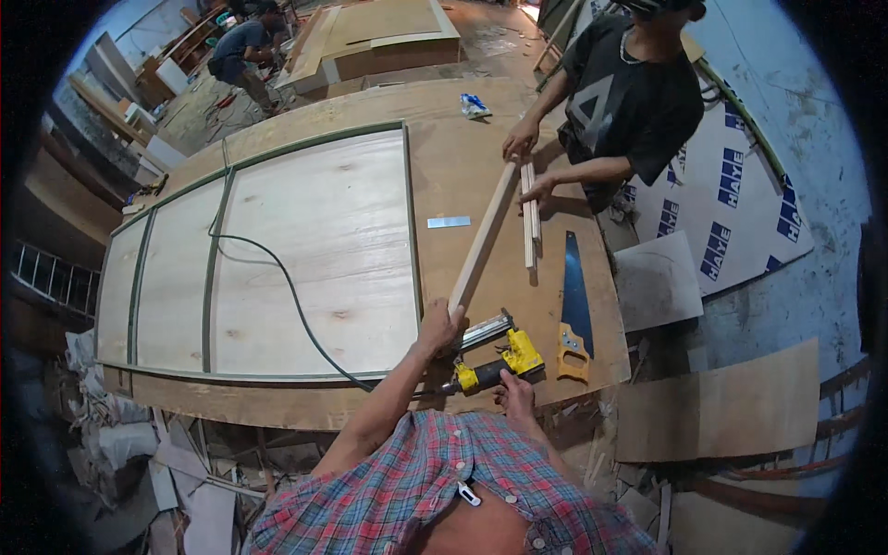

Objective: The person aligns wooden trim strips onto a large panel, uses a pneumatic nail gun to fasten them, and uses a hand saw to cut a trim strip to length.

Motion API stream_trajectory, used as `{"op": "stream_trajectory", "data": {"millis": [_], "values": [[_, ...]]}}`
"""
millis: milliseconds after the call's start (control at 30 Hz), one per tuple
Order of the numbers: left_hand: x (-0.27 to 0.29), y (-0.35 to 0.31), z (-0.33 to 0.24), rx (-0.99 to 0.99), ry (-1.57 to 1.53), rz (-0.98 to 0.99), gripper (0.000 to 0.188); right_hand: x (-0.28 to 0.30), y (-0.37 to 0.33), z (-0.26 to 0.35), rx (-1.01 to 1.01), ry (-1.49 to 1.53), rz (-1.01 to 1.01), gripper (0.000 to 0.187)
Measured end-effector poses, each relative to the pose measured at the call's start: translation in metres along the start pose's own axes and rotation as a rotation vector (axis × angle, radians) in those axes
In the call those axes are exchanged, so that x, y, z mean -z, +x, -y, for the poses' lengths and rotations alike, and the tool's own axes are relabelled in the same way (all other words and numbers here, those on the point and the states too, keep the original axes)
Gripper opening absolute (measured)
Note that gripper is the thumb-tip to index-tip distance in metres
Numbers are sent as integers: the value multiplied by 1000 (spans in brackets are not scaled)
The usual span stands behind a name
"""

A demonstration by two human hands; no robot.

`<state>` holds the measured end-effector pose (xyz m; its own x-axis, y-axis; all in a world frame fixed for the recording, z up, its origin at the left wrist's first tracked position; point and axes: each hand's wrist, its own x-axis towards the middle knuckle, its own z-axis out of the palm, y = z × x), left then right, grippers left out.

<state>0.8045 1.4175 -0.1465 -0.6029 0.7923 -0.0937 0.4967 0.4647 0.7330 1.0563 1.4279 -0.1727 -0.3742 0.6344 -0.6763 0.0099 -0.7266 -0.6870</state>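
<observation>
The two hands are apart. The left hand point(438, 327) is closed on the near end of a long wooden strip point(486, 239), which slants across the worktop point(444, 171) from the near edge toward the right edge. The right hand point(518, 396) is at the near edge, its fingers partly curled and a fingertip at the black grip of a yellow nail gun point(489, 374); whether it bears any of the tool's weight cannot be determined.

The nail gun is on its side near the near edge, its magazine just beside the left hand. A dark hose point(242, 239) leads left from it and crosses a large framed panel point(342, 213), pale with green edging and crossbars, which occupies the left part of the worktop.

A handsaw point(577, 291), blue blade and yellow-orange handle, lies along the right edge, handle toward the near right corner. A flat metallic plate point(449, 222) lies between the panel and the strip. A blue-and-white packet point(474, 106) lies near the far edge.

At the right edge stands a co-worker point(634, 88) in a dark shirt. One co-worker's hand point(521, 139) is at the strip's far end; the other point(538, 189) is on several narrow pale strips point(530, 231). Beyond the far edge, another person point(248, 54) bends beside a large wooden structure point(388, 42).
</observation>
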Motion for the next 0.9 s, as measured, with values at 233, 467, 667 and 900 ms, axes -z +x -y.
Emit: {"op": "stream_trajectory", "data": {"millis": [233, 467, 667, 900], "values": [[-21, 32, -3, -184, 358, -38, 58, 3, -3, 4, -31, -2, 2, 24], [19, 9, 9, -263, 256, -163, 64, 0, -1, 1, -5, 19, -30, 28], [52, -49, 50, -22, 49, -333, 43, 1, 2, -1, -36, 45, 11, 23], [45, -66, 65, 76, 30, -190, 42, -2, 3, -2, -47, 31, -35, 26]]}}
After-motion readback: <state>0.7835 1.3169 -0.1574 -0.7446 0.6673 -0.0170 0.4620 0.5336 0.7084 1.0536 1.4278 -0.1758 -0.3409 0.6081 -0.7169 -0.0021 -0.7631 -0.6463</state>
